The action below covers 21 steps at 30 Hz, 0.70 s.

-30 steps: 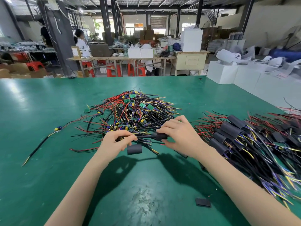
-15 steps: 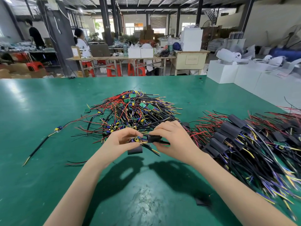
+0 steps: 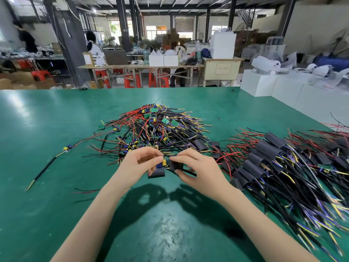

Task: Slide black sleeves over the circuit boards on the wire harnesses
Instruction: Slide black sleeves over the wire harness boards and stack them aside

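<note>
Both hands meet just above the green table (image 3: 47, 148), near frame centre.

Left hand (image 3: 140, 163): fingers curled, thumb and forefinger pinching the end of a circuit board (image 3: 164, 163). Its yellow and blue components show in the gap between the two hands. A second black sleeve (image 3: 157, 173) sits under the left fingertips at about 5 o'clock from the hand, tucked against the lower fingers; can't tell how firmly it's held.

Right hand (image 3: 198, 167): fingers curled, thumb below and forefinger on top, pinching a black sleeve (image 3: 175, 166). The sleeve's open mouth faces 9 o'clock, right at the board's end, touching or just overlapping it. Board is mostly still outside the sleeve. Black wires (image 3: 190, 173) run out past the right thumb toward 4 o'clock.

Unsleeved pile (image 3: 156, 127): at 12 o'clock from the hands, tangle of red, black, yellow and purple leads with bare green boards on top.

Sleeved pile (image 3: 273, 159): at 3 o'clock from the hands, harnesses with black sleeves on, spreading toward the table's right edge.

Single harness (image 3: 56, 157): lies alone at 9 o'clock, well apart from the hands, black lead with a yellow tip pointing toward 7 o'clock.

Flat black piece (image 3: 234, 233) on the table at 5 o'clock, blurred.
</note>
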Tool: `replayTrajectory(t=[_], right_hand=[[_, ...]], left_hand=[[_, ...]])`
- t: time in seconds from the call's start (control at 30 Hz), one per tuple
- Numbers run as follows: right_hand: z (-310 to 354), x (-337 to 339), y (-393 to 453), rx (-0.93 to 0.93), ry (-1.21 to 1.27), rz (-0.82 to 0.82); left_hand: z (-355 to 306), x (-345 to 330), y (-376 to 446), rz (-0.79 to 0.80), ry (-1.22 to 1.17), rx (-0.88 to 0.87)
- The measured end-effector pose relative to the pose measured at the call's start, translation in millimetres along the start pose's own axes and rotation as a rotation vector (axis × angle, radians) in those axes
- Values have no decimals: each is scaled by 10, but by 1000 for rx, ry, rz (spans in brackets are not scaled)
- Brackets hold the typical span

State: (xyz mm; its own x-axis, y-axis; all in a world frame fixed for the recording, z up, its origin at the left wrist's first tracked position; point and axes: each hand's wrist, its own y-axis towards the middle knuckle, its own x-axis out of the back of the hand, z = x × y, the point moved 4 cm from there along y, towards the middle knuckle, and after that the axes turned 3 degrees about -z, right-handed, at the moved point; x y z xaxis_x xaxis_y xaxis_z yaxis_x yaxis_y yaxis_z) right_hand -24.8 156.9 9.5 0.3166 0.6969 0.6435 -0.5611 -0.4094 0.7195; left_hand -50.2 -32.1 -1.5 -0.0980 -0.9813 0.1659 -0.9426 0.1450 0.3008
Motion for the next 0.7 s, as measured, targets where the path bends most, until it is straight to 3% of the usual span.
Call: replayTrajectory(t=[0.13,0.47,0.7], right_hand=[[-17,7,-39,-61,140,6],[13,26,-92,-98,126,-125],[-20,4,-121,-178,199,-15]], left_hand=[[14,-28,-3,8,46,-5],[61,-51,-7,26,96,39],[45,-128,-20,64,74,31]])
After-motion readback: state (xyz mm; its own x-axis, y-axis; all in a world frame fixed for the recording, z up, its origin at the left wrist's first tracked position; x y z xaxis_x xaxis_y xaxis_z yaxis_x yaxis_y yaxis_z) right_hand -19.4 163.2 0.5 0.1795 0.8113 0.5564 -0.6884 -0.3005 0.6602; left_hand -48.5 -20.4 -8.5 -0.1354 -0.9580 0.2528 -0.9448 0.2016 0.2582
